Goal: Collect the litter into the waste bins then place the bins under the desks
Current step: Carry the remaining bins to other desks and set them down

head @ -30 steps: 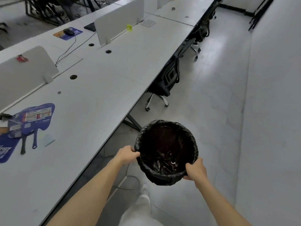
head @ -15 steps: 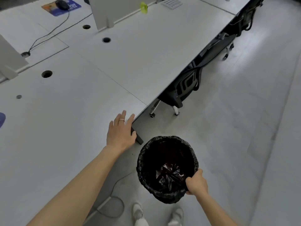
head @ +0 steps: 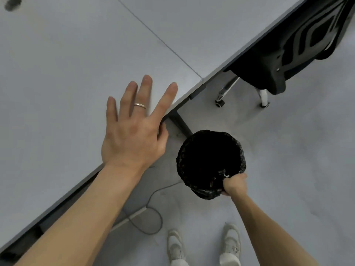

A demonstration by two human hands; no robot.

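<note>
Left hand (head: pixel 132 137) flat, fingers (head: pixel 169 96) spread on desk (head: pixel 67 64) edge, holding nothing. Right hand (head: pixel 234 185) fingers clenched on near rim of bin (head: pixel 207 158), beside desk over floor (head: pixel 288 150).

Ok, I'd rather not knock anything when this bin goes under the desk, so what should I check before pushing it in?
1. Right hand grips the bin by its rim: ok.
2. Left hand lies flat on the desk edge for support: ok.
3. Desk leg stands close beside the bin, likely in the way: not ok.
4. Cable loops on the floor by the desk edge and could snag: not ok.
5. Free room under the desk, hidden by its top: cannot tell.
6. Chair stands apart from the bin: ok.
</note>
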